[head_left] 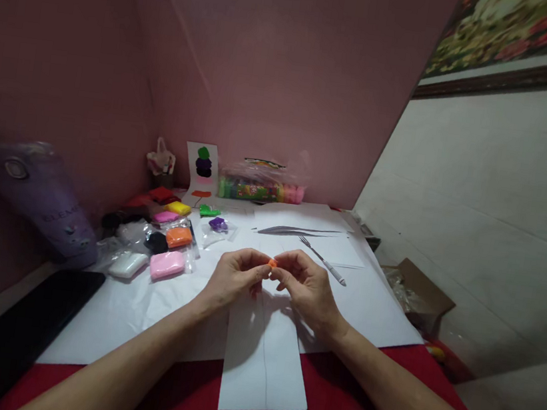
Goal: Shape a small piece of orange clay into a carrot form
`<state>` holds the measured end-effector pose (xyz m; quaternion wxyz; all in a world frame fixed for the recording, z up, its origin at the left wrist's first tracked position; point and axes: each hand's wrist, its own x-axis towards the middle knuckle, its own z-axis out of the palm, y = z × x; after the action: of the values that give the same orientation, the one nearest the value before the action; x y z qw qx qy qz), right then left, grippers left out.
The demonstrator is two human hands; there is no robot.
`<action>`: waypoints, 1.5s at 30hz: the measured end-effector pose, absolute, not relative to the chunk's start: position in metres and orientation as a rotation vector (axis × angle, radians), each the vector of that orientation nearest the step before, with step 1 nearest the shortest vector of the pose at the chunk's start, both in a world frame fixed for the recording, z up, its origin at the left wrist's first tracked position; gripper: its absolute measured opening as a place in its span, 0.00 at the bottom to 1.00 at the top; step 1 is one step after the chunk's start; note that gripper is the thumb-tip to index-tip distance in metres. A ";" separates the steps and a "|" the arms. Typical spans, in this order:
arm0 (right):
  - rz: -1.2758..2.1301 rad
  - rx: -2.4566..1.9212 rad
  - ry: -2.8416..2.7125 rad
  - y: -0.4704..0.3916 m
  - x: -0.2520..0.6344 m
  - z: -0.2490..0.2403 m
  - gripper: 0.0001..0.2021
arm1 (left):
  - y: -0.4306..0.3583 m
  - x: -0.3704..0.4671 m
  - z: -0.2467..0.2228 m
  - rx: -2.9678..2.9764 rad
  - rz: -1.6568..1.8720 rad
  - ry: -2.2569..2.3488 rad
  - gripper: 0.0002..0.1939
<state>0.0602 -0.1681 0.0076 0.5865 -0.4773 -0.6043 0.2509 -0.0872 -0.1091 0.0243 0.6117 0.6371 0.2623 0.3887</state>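
Observation:
A small piece of orange modelling clay (272, 263) is pinched between the fingertips of both hands. My left hand (239, 273) grips it from the left, my right hand (309, 289) from the right, thumbs and forefingers almost meeting. Below them lies a narrow white card (264, 372) with a thin line drawn along it. Beyond my left hand, packets of soft clay lie in a group: orange (179, 237), pink (167, 265), white (128, 265) and yellow (178, 208). A purple lump (218, 225) sits on clear plastic wrapping. Past my right hand rests a fork (324, 261).
White paper (370, 312) covers much of the red cloth (350, 390). At the back stand a card with coloured patches (202, 165) and a pack of colourful clay (260, 191). A lilac tumbler (47, 202) and a black flat object (31, 321) are left; a cardboard box (425, 296) is right.

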 end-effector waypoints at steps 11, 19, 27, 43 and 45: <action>0.294 -1.138 -1.600 -0.174 0.056 0.014 0.02 | -0.112 -0.089 0.028 1.385 0.839 0.569 0.15; 0.160 -1.172 -1.683 -0.173 0.059 0.013 0.03 | -0.111 -0.089 0.026 1.294 0.780 0.598 0.18; 0.170 -1.203 -1.658 -0.174 0.057 0.014 0.02 | -0.111 -0.087 0.028 1.329 0.853 0.620 0.11; 0.550 -1.145 -1.408 -0.170 0.057 0.007 0.06 | -0.106 -0.090 0.022 1.282 0.891 0.599 0.14; 0.497 -1.158 -1.451 -0.170 0.057 0.007 0.07 | -0.106 -0.090 0.020 1.272 0.886 0.595 0.15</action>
<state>0.0574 -0.1703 0.0071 0.5728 -0.4938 -0.6191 0.2118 -0.0898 -0.1062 0.0198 0.6747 0.5655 0.2645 0.3938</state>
